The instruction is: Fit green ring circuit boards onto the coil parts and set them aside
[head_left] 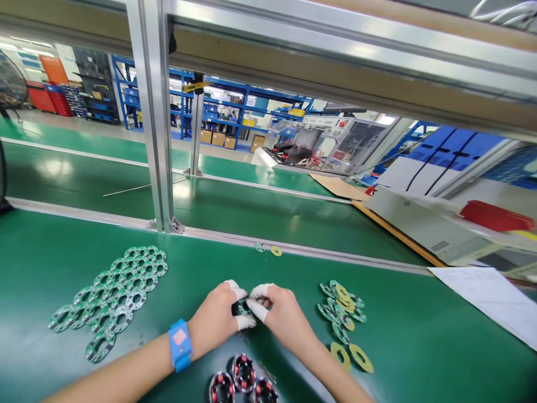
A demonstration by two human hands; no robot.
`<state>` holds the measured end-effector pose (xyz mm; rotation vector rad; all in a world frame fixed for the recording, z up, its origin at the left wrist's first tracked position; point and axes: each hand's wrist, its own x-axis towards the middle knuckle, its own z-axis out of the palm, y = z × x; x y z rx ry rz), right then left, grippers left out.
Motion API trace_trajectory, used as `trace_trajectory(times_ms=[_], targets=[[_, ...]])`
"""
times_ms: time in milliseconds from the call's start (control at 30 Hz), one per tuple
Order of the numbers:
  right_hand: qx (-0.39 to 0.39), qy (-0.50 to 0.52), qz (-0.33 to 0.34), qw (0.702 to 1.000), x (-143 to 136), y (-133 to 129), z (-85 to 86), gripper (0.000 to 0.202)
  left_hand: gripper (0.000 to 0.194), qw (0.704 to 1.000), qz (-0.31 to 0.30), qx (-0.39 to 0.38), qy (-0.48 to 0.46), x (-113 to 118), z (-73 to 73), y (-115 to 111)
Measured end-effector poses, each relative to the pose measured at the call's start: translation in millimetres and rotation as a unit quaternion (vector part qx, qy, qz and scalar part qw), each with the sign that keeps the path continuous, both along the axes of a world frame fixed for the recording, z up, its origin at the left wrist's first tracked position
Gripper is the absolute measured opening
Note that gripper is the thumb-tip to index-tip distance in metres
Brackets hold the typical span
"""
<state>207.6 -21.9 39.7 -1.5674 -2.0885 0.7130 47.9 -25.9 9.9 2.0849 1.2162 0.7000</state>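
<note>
My left hand (218, 319) and my right hand (281, 313) meet over the green mat, both with white finger cots on the fingertips. Between them they pinch one small ring-shaped part (241, 307), dark with green, mostly hidden by the fingers. A blue wrist strap (180, 344) sits on my left wrist. To the left lies a panel of joined green ring circuit boards (113, 296). To the right lies a heap of loose green rings and yellow washers (342, 310). Three wound round coils (243, 383) lie near the bottom edge.
Two yellow washers (352, 355) lie apart below the heap. A small ring and a yellow washer (268, 249) rest by the metal rail. An aluminium post (157, 140) stands behind the mat. White paper (490, 299) lies at the right, with machines and shelving beyond.
</note>
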Motion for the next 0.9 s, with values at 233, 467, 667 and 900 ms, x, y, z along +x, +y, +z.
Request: trace_trajectory(times_ms=[233,467,667,900], targets=[[0.052,-0.100,0.025,0.993,-0.5,2.8,-6.4,0.013,0.018,0.999,-0.007,0.032,-0.005,1.5,-3.3,2.4],[0.062,-0.077,0.054,0.994,0.4,2.9,-6.3,0.012,0.021,1.000,-0.008,0.012,0.022,2.0,-1.5,3.8],[0.051,-0.104,0.054,0.992,-2.5,2.0,-7.2,0.015,0.024,1.000,-0.007,0.012,0.020,2.5,-3.0,5.6],[0.081,-0.082,0.027,0.993,30.1,9.2,1.0,0.013,0.030,0.999,0.000,0.031,-0.005,4.5,-13.4,10.5]])
